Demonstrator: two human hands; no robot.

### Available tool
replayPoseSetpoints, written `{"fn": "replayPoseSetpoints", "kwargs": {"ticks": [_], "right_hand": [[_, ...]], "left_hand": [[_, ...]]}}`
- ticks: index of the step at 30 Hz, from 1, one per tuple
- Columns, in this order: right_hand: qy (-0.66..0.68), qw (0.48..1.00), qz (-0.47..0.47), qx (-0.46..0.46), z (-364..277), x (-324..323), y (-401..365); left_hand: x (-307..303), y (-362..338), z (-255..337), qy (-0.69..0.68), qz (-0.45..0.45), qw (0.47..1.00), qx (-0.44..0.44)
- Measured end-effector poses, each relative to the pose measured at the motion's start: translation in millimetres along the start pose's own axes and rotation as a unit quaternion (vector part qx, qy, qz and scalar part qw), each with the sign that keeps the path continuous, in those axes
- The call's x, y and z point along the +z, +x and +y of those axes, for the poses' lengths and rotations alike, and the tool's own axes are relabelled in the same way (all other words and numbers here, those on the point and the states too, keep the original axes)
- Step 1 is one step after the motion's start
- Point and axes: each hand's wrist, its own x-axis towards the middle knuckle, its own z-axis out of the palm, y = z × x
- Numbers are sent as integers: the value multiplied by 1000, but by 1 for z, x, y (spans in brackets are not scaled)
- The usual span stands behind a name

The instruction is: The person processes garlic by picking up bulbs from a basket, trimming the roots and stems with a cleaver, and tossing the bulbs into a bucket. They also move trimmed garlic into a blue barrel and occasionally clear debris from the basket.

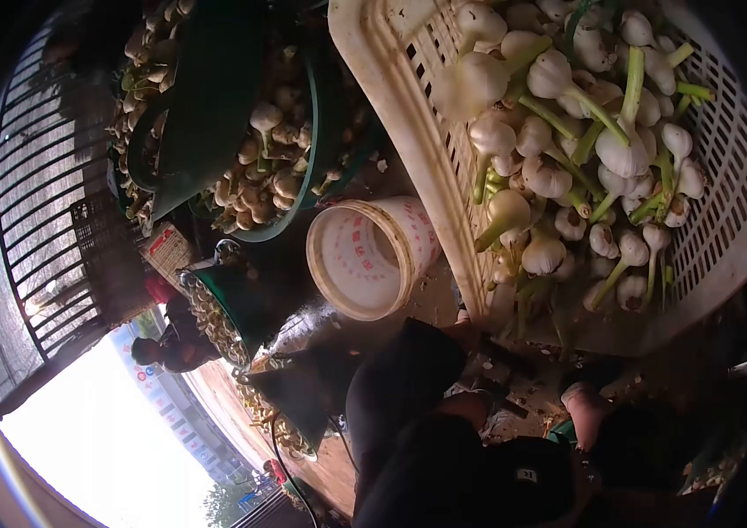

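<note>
A large off-white slatted plastic basket (384, 66), tilted in this view, fills the upper right close to me. Garlic bulbs (545, 180) with cut green stems are heaped inside it. At the basket's lower left corner, past dark clothing, a small bit of skin shows that looks like my left hand (463, 324); its fingers are hidden, so I cannot tell its grip. My right hand does not show. Below are my dark-clothed legs (409, 365), with bare skin at what look like my ankles (586, 415) among dark footwear.
A white bucket (358, 299) with red print stands left of the basket. Green tubs (314, 132) full of garlic are behind it. More garlic heaps (215, 321) lie farther off, near a person in dark clothes (182, 339). Barred fencing (48, 207) runs along the left.
</note>
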Motion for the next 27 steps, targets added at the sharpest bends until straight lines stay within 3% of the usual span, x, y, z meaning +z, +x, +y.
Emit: {"fn": "replayPoseSetpoints", "kwargs": {"ticks": [13, 27], "right_hand": [[9, 990, 44, -135, 12, -11, -13], [121, 924, 100, -348, -8, -9, -75]], "left_hand": [[1, 18, -26, 73, 68, 995, 14], [14, -67, -1, 73, 156, 984, 55]]}}
